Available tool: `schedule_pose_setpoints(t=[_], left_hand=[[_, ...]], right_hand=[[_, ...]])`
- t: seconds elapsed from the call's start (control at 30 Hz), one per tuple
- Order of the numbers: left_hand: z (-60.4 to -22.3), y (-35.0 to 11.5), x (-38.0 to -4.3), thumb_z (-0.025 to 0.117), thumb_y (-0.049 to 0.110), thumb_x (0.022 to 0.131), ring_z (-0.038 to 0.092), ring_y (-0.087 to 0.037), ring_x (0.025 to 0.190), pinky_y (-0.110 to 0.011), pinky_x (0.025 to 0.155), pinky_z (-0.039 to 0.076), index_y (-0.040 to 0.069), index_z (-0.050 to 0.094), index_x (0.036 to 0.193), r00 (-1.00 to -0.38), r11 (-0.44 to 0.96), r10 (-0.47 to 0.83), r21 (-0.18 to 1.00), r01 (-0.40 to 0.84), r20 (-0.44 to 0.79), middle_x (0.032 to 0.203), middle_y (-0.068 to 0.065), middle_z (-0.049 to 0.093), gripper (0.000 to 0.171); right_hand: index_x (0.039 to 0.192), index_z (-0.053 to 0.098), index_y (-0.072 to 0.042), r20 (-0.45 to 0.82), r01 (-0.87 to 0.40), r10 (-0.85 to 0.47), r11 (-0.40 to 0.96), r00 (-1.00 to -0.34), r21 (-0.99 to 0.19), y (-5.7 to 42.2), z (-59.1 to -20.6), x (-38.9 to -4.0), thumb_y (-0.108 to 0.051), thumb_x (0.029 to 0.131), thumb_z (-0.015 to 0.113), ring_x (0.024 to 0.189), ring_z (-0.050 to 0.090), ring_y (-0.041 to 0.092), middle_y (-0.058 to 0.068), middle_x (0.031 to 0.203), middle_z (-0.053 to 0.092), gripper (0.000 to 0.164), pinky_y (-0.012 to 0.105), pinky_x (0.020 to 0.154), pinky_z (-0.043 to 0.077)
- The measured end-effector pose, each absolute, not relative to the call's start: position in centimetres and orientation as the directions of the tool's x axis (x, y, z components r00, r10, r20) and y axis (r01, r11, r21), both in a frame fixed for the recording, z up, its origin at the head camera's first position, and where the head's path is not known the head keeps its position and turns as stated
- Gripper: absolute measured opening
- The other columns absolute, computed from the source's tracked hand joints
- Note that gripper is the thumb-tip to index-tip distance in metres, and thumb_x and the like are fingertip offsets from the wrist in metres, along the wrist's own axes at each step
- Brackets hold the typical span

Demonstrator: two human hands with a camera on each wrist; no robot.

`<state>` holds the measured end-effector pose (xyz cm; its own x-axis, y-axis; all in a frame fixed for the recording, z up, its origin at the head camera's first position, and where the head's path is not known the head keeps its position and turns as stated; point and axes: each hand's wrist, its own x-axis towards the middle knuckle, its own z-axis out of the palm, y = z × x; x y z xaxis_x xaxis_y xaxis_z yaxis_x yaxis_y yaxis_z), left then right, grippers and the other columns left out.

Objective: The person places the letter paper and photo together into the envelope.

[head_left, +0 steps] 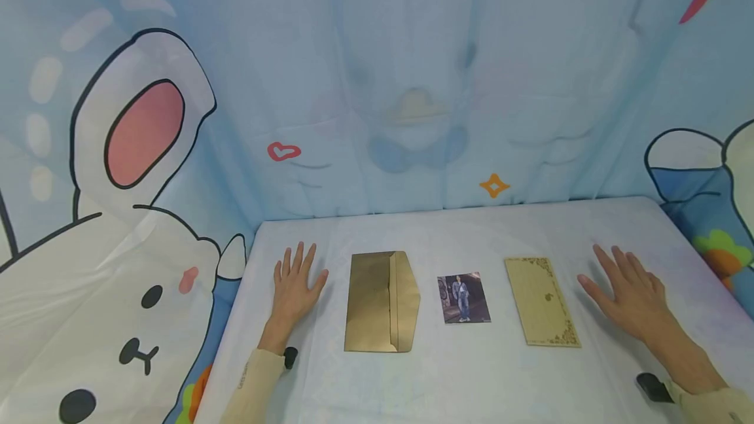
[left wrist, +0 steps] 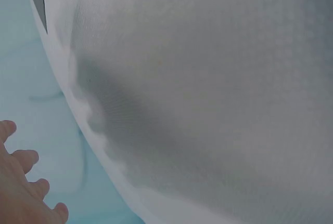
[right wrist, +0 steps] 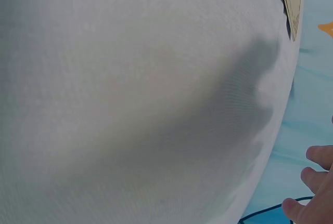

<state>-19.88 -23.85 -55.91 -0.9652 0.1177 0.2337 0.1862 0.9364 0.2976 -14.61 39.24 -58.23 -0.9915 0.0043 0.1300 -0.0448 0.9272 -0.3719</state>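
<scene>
In the head view my left hand point(head_left: 296, 294) is held palm down with fingers spread, holding nothing. Just right of it lies a gold envelope point(head_left: 370, 303), its pointed flap folded out to the right. A small photo point(head_left: 464, 298) of a standing person in blue lies in the middle. Farther right is a pale gold card point(head_left: 538, 303) with ornate dark corner patterns. My right hand point(head_left: 633, 293), nearest to that card, has its fingers spread and grips nothing. In the right wrist view, the card's edge point(right wrist: 290, 0) shows at the top right.
A white cloth covers the table point(head_left: 471, 378). Behind it hangs a light blue curtain point(head_left: 412, 51) with cartoon prints, including a large white rabbit point(head_left: 76, 319) at the left. Dark wrist devices point(head_left: 654, 387) sit at both cuffs.
</scene>
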Motion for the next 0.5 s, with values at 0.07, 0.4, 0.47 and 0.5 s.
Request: schedule_pose_setpoints(t=[0.07, 0.4, 0.47, 0.5], left_hand=[[-55.8, -23.8, -19.8, 0.053, 0.049, 0.101, 0.018, -0.045, 0.153, -0.066, 0.118, 0.015, 0.018, 0.033, 0.159, -0.966, 0.937, 0.119, 0.295, 0.186, 0.229, 0.166, -0.015, 0.024, 0.069], [-55.7, -23.1, -19.6, 0.053, 0.049, 0.100, 0.021, -0.046, 0.151, -0.066, 0.117, 0.017, 0.018, 0.034, 0.158, -0.960, 0.932, 0.129, 0.302, 0.203, 0.247, 0.165, -0.016, 0.029, 0.068], [-55.8, -22.8, -19.5, 0.051, 0.051, 0.101, 0.021, -0.046, 0.151, -0.066, 0.117, 0.018, 0.018, 0.034, 0.158, -0.963, 0.932, 0.132, 0.302, 0.201, 0.235, 0.165, -0.015, 0.028, 0.068], [-55.9, -22.6, -19.4, 0.051, 0.051, 0.101, 0.022, -0.046, 0.151, -0.066, 0.117, 0.018, 0.018, 0.034, 0.158, -0.964, 0.933, 0.131, 0.300, 0.199, 0.230, 0.165, -0.015, 0.028, 0.069]], right_hand=[[0.163, 0.001, -0.018, 0.130, -0.043, 0.006, 0.927, -0.992, -0.371, 39.2, -58.3, -14.6, -0.053, 0.101, 0.050, 0.151, -0.008, 0.052, 0.033, 0.164, 0.003, 0.086, 0.077, 0.111, -0.002], [0.163, 0.001, -0.017, 0.118, -0.046, -0.002, 0.927, -0.993, -0.371, 38.9, -58.2, -14.5, -0.054, 0.101, 0.050, 0.150, -0.004, 0.055, 0.033, 0.163, 0.003, 0.087, 0.080, 0.108, 0.003], [0.163, 0.002, -0.016, 0.126, -0.052, -0.005, 0.928, -0.992, -0.369, 38.8, -58.2, -14.4, -0.053, 0.101, 0.050, 0.150, -0.003, 0.055, 0.034, 0.163, 0.005, 0.087, 0.080, 0.108, 0.004], [0.163, 0.002, -0.016, 0.128, -0.053, -0.006, 0.927, -0.992, -0.371, 38.8, -58.2, -14.3, -0.053, 0.101, 0.050, 0.150, -0.003, 0.055, 0.034, 0.163, 0.006, 0.087, 0.079, 0.108, 0.004]])
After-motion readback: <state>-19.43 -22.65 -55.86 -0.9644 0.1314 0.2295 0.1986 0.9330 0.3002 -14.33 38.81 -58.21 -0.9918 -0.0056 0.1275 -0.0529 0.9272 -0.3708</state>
